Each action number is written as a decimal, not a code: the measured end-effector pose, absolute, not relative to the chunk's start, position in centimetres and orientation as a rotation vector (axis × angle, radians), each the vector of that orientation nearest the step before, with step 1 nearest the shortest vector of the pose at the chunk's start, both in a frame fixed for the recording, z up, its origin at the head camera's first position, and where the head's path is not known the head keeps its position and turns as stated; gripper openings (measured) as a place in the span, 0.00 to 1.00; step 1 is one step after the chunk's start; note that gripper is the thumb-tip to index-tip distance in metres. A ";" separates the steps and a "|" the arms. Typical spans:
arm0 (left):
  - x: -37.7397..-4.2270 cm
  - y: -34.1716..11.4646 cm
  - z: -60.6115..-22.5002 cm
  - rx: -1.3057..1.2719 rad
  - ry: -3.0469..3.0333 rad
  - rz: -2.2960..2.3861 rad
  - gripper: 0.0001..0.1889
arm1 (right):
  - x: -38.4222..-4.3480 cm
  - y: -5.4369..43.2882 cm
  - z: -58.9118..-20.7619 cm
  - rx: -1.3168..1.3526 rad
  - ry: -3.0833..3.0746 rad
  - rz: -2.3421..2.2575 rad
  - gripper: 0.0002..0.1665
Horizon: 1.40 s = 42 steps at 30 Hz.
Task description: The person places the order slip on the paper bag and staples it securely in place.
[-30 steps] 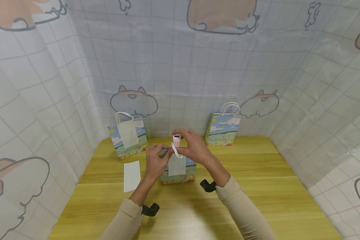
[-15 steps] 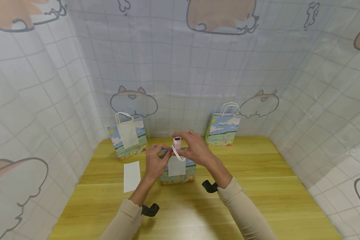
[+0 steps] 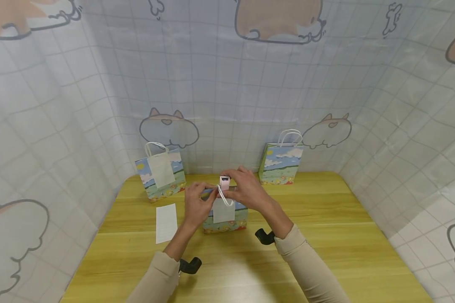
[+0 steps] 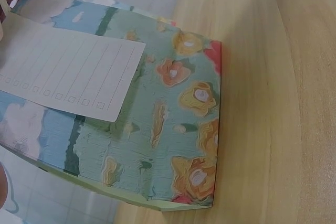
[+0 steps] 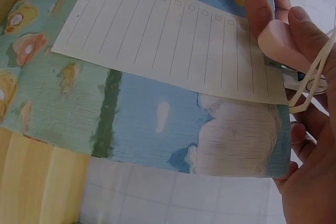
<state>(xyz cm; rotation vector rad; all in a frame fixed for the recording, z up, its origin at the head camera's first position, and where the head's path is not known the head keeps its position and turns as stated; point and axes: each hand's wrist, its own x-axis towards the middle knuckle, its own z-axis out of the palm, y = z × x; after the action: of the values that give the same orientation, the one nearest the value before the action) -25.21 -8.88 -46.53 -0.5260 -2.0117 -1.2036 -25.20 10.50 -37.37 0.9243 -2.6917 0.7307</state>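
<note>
A landscape-print paper gift bag stands on the table between my hands, with a white checklist slip flat against its front near the top. My left hand pinches the bag's top edge at the left. In my right hand is a small pink stapler, gripped between fingers and thumb at the bag's top edge. The white cord handle hangs down over the slip. From the right wrist, the stapler's rounded pink end overlaps the slip's top; its jaws are largely hidden by fingers and cord.
At the back left stands a matching bag with a slip on its front. Another bag, no slip showing, stands at the back right. A loose lined slip lies on the wooden table. Patterned curtains surround the table.
The stapler has tipped and lowered slightly, and my right hand has come down a little with it. The cord handle has dropped lower over the slip. My left hand stays in place.
</note>
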 end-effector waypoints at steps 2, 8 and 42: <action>-25.2 -8.9 -46.6 -0.524 -2.020 -1.210 0.03 | -25.2 10.5 -37.4 0.933 -2.688 0.724 0.32; -25.2 -8.9 -46.6 -0.523 -2.011 -1.217 0.03 | -25.3 10.6 -37.5 0.969 -2.683 0.672 0.32; -25.3 -9.0 -46.5 -0.548 -2.019 -1.165 0.04 | -25.2 10.6 -38.0 1.022 -2.581 0.514 0.30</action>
<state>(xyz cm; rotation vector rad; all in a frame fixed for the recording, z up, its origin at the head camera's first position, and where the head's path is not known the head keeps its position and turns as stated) -25.27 -9.02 -46.52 -0.5485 -2.0195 -1.1652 -25.25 10.59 -38.01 1.0220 -2.5806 0.5144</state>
